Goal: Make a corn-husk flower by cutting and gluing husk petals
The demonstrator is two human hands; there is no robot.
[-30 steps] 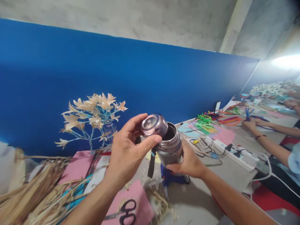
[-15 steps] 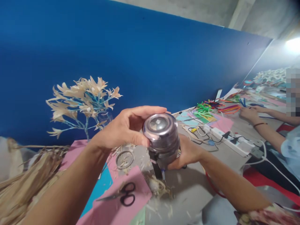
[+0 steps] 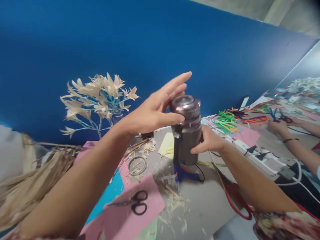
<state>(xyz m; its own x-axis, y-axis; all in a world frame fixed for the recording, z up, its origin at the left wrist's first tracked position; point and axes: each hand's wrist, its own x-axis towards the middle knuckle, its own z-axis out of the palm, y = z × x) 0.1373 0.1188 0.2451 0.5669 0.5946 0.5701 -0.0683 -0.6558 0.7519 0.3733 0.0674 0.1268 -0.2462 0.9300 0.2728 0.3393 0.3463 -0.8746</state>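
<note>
- Flask [image 3: 188, 143] of grey metal stands upright in front of the person, between the two hands, above the table [image 3: 200, 213]; whether its bottom touches something, I cannot tell.
- Shiny lid [image 3: 187, 103] sits on the top of the flask.
- Left hand [image 3: 158, 111] is spread wide at the lid: the thumb lies against its near side, the index finger is stretched upward past it, and the other fingers are partly hidden behind.
- Right hand [image 3: 211, 138] holds the body of the flask from the right side, fingers behind it and thumb in front.
- Blue tool [image 3: 188, 175] is seen just below the flask, and a dark strap [image 3: 176, 146] hangs at the left side of the flask.
- Black-handled scissors [image 3: 135, 200] lie on a pink sheet [image 3: 135, 221], with a ring [image 3: 137, 165] near them.
- Pale flowers [image 3: 105, 90] rise before the blue panel [image 3: 150, 40], on the left.
- Green stems [image 3: 225, 119] and a white power strip [image 3: 253, 159] lie to the right; farther, a co-worker's hand [image 3: 278, 127] holds blue stems [image 3: 273, 114].
</note>
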